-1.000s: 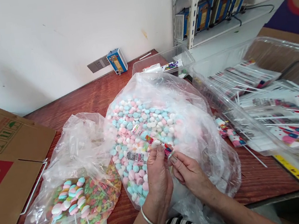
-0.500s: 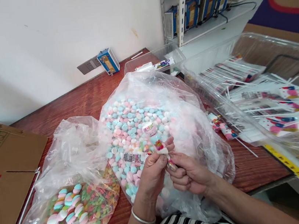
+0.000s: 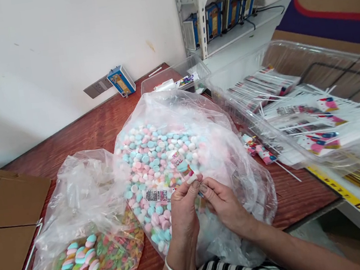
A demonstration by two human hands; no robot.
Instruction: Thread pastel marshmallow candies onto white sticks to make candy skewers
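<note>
Both hands meet over a large clear bag (image 3: 247,165) of pink, blue and white marshmallow sweets (image 3: 151,145). My left hand (image 3: 184,208) pinches the lower end of a candy skewer in a clear printed wrapper (image 3: 181,166), which points up and away from me. My right hand (image 3: 223,202) is closed at the same end, thumb and finger pressed together beside the left fingertips; the skewer's stick is mostly hidden there. A flat printed strip (image 3: 157,196) sticks out to the left of my left hand; whether it is held I cannot tell.
At left, a bag of gummy rings (image 3: 117,260) carries several marshmallow skewers (image 3: 80,260) on sticks. A clear bin (image 3: 247,116) at right holds printed wrappers and white sticks. One wrapped skewer (image 3: 263,152) lies beside it. Cardboard boxes (image 3: 14,198) flank the table; a blue device (image 3: 121,81) stands by the wall.
The wrapped skewer now stands straighter and plainer to see, and my right fingers have drawn in closer at its lower end. The whole view has shifted slightly.
</note>
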